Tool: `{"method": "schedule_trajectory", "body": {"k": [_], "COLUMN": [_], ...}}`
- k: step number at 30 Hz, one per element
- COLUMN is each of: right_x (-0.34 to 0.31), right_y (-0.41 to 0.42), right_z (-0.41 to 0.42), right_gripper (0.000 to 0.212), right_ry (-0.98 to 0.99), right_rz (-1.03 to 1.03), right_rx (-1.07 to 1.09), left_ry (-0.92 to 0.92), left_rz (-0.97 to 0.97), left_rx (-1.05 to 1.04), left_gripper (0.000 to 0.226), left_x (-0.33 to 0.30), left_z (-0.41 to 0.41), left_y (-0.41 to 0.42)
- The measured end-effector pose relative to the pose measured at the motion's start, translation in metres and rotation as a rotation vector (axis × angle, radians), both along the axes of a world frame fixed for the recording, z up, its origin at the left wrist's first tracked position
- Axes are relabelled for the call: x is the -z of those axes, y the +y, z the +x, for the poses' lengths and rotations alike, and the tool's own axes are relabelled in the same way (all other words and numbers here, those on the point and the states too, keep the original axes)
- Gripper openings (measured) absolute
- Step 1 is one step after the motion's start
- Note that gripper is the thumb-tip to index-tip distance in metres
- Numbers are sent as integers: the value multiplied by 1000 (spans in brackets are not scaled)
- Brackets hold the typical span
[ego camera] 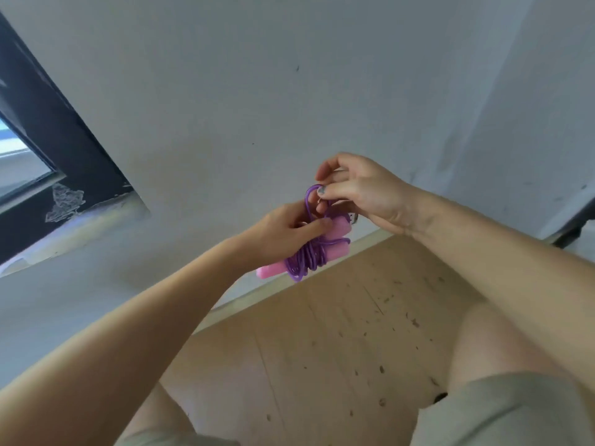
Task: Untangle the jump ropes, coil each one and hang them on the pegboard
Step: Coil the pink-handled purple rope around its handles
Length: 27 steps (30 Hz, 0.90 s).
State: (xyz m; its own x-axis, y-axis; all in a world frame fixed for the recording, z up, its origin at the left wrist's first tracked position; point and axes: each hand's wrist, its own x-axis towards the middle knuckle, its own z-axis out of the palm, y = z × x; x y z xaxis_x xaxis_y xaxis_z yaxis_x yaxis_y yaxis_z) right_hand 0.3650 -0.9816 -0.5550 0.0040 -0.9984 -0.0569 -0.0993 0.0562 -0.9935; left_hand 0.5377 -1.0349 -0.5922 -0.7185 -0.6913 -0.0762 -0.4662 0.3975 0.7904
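I see the jump rope [306, 252] held in mid-air before a white wall [225, 91], above the wooden floor [322, 349]; open space all around it, window frame [48, 130] well off left. Pink handles' long axis runs lower-left to upper-right, purple cord wound around them. My left hand [283, 233] grips the bundle. My right hand [357, 191] pinches the top loop [309, 196].

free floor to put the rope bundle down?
Bare wooden floor runs between the wall skirting and the knees; only small specks there. Crowded up top: both hands, left hand and right hand, hold the jump rope.
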Motion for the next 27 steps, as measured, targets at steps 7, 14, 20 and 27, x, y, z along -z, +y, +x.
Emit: {"method": "schedule_trajectory", "body": {"k": [7,14,20,27], "right_x": [-83,-247,-433,-597], "right_y": [-40,-37,-19,-12], "right_z": [-54,-116,-177,-242], "right_gripper": [19,25,25,30], "right_ry": [68,221,299,440], "right_rz": [-171,-250,-263,-313], "right_rx": [179,323,357,364], "left_ry": [81,73,125,71], "left_rz": [-122,-183,-223,-453], "left_rx": [57,83,34,-17], "left_gripper": [12,15,21,22], "left_x": [-97,-261,-437,-617], "left_z": [-63,-140,-210,-268], "left_y": [-66,-67,-40,-41]}}
